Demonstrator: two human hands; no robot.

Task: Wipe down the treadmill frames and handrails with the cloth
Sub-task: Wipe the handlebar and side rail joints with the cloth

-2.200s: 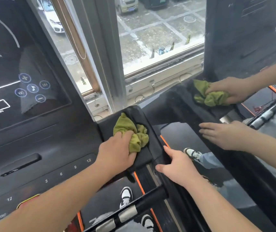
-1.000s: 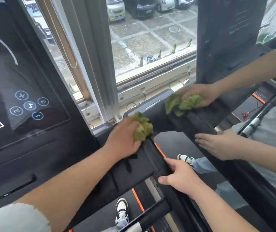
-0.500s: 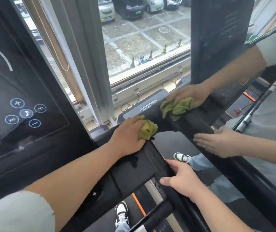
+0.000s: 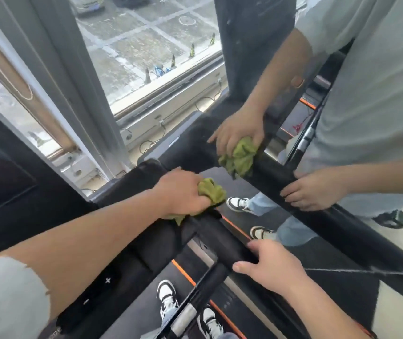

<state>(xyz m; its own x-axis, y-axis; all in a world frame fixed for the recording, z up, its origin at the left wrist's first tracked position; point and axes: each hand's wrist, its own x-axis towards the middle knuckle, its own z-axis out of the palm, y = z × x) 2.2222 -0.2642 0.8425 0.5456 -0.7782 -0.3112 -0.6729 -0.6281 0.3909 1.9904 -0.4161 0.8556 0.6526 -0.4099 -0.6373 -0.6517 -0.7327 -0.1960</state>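
Note:
The crumpled green cloth [image 4: 211, 190] is bunched in my left hand [image 4: 183, 192], which presses it onto the far end of the black treadmill frame arm [image 4: 146, 245], close to the mirror. My right hand [image 4: 271, 267] holds the black handrail [image 4: 222, 241] nearer to me, fingers over its far side and thumb on the near side. The mirror [image 4: 342, 253] on the right repeats both hands and the cloth.
The dark console screen [image 4: 0, 167] stands at the left. A window [image 4: 146, 45] with a grey frame lies straight ahead, cables along its sill. A crossbar with silver grip sensors [image 4: 190, 311] runs below the handrail, over my black and white shoes [image 4: 167, 297] on the belt.
My left hand has slid the cloth along the frame arm from the console side to its far end by the mirror. My right hand has kept its hold on the handrail. The view has tipped downward.

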